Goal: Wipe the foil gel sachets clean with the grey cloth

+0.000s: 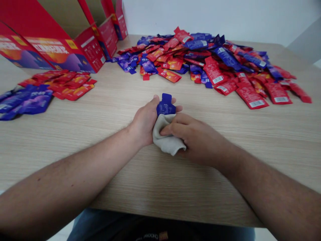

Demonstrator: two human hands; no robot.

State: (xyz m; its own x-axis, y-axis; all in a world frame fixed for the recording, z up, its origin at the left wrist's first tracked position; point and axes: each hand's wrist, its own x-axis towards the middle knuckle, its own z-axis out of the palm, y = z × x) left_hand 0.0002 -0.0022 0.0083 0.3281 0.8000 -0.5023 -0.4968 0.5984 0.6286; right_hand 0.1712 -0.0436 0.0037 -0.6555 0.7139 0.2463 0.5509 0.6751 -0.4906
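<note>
A blue sachet (pixel 166 106) with small pale print lies across the palm of my left hand (pixel 146 120), its narrow neck pointing away from me. The left thumb is raised along one side, and fingertips show past the other edge. My right hand (pixel 195 137) grips a folded pale grey cloth (pixel 165 134) and presses it over the lower part of the sachet. That covered part cannot be seen. Both hands are above the middle of the wooden table (pixel 120 180).
A large heap of red and blue sachets (pixel 190 57) spreads along the back of the table. To the left lie smaller groups of red sachets (pixel 75 83) and blue sachets (pixel 37 100). Open red cardboard boxes (pixel 87 50) stand behind them, near the white wall (pixel 213 16).
</note>
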